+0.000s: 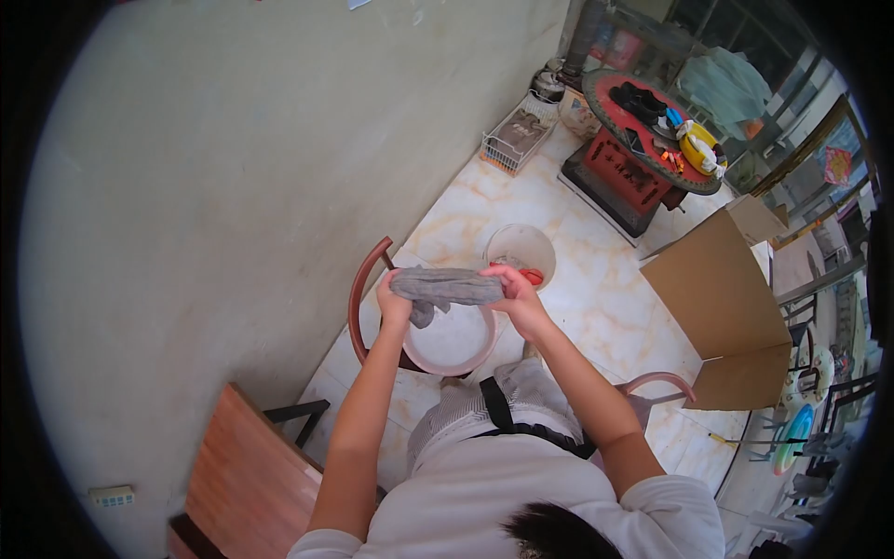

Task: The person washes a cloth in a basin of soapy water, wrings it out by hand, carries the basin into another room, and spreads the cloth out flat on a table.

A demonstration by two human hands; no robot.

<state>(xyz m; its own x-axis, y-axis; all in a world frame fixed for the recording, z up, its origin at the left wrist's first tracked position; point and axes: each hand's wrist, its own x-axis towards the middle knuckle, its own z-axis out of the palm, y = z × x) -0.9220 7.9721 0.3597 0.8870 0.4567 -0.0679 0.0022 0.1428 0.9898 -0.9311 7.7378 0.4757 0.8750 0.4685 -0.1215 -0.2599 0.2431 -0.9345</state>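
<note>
A grey cloth point(447, 286), bunched lengthwise, is stretched between my two hands. My left hand point(395, 300) is closed round its left end, and a loose fold hangs down beside it. At the other end my right hand point(517, 296) grips the cloth with thumb and fingers. Below the cloth is a pale pink basin point(490, 349) with whitish contents, partly hidden by the cloth. A white bucket point(535, 244) with something red inside stands on the floor just beyond my right hand.
A brown chair point(356, 307) is by the basin. Ahead stand a wire basket point(498, 160) and a red round-topped stove point(619, 177). An open cardboard box point(722, 289) is at right, a wooden tabletop point(247, 475) at lower left. A wall runs along the left.
</note>
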